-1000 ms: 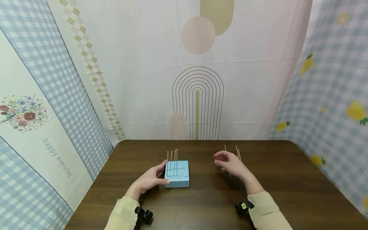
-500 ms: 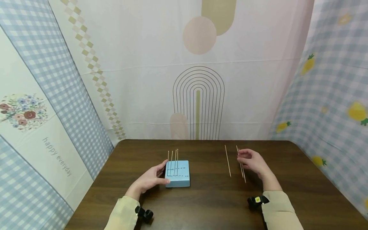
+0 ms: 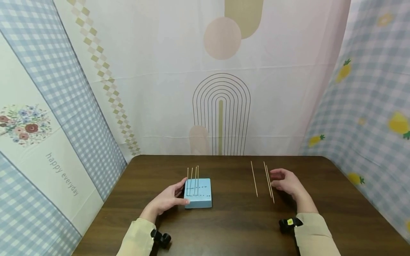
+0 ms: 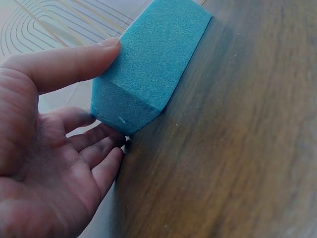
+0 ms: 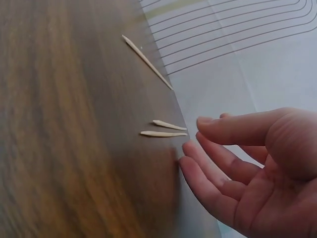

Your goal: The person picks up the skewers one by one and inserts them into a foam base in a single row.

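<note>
My left hand (image 3: 167, 200) holds the left side of a light blue foam block (image 3: 205, 204), thumb at the near corner and fingers behind. Several thin bamboo skewers (image 3: 196, 179) stand upright in the block's left part, and rows of small holes run across its top. In the left wrist view the thumb presses the edge of the foam block (image 4: 153, 54). Just right of a pair of skewers (image 3: 269, 184) lying on the table hovers my right hand (image 3: 286, 182), fingers loosely bent with nothing between them. The right wrist view shows the pointed ends of this pair (image 5: 161, 134) close to the fingertips.
A single skewer (image 3: 254, 179) lies left of the pair, between it and the block. Everything rests on a dark brown wooden table (image 3: 224, 231). A patterned white cloth (image 3: 160, 106) hangs behind the far edge, with checked cloths at both sides.
My right hand has moved right from over the single skewer to the pair, then slightly off to their right side. The left hand and foam block stay in place.
</note>
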The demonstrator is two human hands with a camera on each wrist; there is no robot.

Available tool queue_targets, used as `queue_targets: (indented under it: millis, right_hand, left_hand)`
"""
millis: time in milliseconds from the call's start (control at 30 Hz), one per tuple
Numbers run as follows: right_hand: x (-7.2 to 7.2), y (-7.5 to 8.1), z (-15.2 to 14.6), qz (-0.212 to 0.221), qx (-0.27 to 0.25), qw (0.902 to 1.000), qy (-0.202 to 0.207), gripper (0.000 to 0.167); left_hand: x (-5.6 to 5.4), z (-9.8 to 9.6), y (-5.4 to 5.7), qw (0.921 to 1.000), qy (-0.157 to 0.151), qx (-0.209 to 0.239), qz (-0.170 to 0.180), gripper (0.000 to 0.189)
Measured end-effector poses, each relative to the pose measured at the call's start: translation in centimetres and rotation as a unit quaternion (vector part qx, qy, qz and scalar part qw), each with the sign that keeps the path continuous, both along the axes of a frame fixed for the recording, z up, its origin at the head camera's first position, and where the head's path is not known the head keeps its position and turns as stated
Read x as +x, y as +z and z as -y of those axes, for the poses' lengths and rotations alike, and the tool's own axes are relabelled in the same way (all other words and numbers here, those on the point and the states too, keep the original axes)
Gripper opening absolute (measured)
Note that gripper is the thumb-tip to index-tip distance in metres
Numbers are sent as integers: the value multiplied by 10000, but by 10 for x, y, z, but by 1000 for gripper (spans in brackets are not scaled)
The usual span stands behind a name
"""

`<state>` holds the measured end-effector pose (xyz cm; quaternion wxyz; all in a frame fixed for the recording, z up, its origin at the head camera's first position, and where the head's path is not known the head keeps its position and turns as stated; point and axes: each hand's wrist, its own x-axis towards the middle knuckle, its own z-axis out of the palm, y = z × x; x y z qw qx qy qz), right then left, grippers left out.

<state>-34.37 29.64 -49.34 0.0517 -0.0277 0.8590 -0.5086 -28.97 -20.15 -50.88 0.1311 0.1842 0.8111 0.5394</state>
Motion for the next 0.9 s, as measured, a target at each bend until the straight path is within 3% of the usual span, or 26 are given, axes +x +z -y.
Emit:
queue_targets:
  millis: [400,900]
  right_hand:
    - [0,-5,0,309,-328,9988,167,56]
    - [-1,-6,3,261,-144,9996,-7,58]
  left_hand:
    - [0,0,0,10000,71,-39,39,102]
    - [2,-1,2,9999,78,-64,23,102]
